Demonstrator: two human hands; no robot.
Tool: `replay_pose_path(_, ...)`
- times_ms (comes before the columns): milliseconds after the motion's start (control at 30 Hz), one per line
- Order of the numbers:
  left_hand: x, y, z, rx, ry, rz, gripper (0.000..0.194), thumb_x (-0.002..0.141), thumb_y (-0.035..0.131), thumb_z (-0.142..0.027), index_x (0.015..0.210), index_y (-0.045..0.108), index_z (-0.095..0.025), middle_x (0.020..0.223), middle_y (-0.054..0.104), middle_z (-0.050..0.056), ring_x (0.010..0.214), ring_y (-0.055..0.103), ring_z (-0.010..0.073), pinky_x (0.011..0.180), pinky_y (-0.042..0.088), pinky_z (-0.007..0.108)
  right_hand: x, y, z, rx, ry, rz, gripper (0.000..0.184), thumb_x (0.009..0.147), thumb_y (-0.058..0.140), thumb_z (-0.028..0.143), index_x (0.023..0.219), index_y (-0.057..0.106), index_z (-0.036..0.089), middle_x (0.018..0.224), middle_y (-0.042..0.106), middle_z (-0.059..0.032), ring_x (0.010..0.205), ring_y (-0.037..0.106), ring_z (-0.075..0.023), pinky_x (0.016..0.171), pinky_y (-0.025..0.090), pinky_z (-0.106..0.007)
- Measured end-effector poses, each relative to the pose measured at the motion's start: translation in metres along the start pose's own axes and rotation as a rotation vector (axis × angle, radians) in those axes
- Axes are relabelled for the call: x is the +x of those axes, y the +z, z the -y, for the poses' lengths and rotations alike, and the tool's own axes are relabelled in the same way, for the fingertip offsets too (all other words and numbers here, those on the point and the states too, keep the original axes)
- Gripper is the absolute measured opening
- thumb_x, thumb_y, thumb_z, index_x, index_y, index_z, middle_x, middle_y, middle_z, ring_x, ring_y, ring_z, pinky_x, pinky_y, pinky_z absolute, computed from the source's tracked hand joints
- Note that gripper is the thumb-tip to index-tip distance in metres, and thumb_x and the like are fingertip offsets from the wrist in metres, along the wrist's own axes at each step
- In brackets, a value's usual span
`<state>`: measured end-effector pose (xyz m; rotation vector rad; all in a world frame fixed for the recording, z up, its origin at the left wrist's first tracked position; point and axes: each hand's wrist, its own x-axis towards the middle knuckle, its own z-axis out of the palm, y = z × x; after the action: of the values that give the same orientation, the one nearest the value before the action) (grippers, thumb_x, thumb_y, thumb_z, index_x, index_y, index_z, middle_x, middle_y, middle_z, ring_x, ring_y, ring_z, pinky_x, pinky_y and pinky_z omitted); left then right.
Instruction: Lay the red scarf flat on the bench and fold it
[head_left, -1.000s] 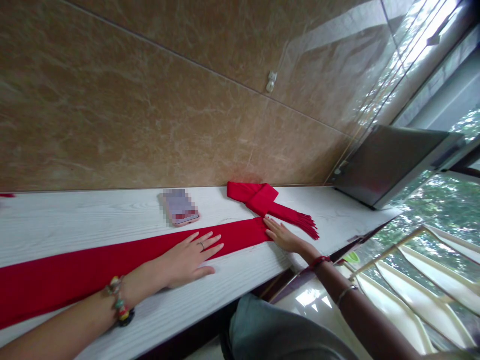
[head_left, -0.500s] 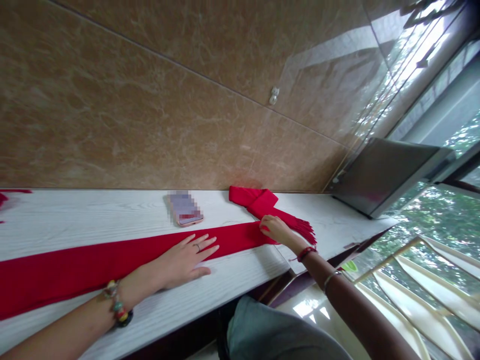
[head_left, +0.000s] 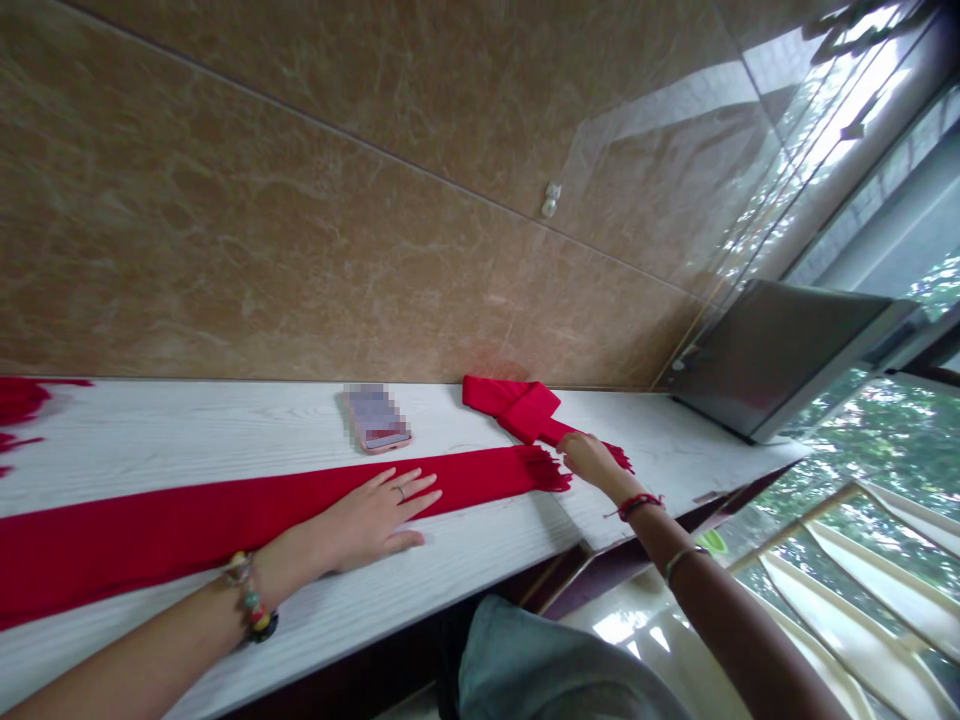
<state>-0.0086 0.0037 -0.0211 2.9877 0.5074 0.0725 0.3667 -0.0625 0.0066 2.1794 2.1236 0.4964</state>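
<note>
A long red scarf (head_left: pixel 225 510) lies stretched out flat along the white countertop, its fringed end (head_left: pixel 545 468) to the right. My left hand (head_left: pixel 375 515) rests palm down on its middle, fingers spread. Beyond the fringe, my right hand (head_left: pixel 592 465) has its fingers curled together, fingertips just by the fringe. Whether they grip any strands is hidden. Under and behind that hand lies a second red scarf (head_left: pixel 525 405), loosely folded over itself, with its own fringe (head_left: pixel 621 457) showing past the knuckles.
A phone (head_left: pixel 381 420), partly blurred out, lies near the tiled wall (head_left: pixel 300 250). More red fringe (head_left: pixel 22 402) shows at the far left. A grey metallic box (head_left: pixel 787 350) stands at the counter's right end by the window. The countertop's front edge (head_left: pixel 450 603) runs close to my body.
My right hand has moved right, off the end of the long scarf, and the fringe there now shows. My left hand stays flat on the scarf. The view has shifted slightly.
</note>
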Motion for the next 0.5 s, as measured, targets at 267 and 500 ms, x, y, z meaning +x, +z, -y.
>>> replay_pose_path(267,-0.003,-0.001,-0.002,0.024,-0.013,-0.007,0.054,0.091,0.031,-0.051,0.138,0.026,-0.026,0.145,0.027,0.006,0.134,0.021,0.0199,0.107,0.014,0.038,0.007,0.002,0.089,0.292,-0.3,-0.126,0.046,0.088,0.042,0.035,0.131,0.042,0.017,0.134,0.045,-0.012,0.124,0.038,-0.0234,0.099,0.036,-0.042)
replay_pose_path(500,-0.008,-0.006,-0.012,0.054,-0.008,-0.028,0.054,0.092,0.027,-0.051,0.138,0.028,-0.023,0.144,0.029,0.006,0.133,0.022,0.0198,0.107,0.017,0.038,0.001,0.038,0.083,0.367,-0.318,-0.04,0.048,0.093,0.03,0.035,0.136,0.035,0.015,0.14,0.035,-0.015,0.129,0.031,-0.0256,0.103,0.028,-0.05)
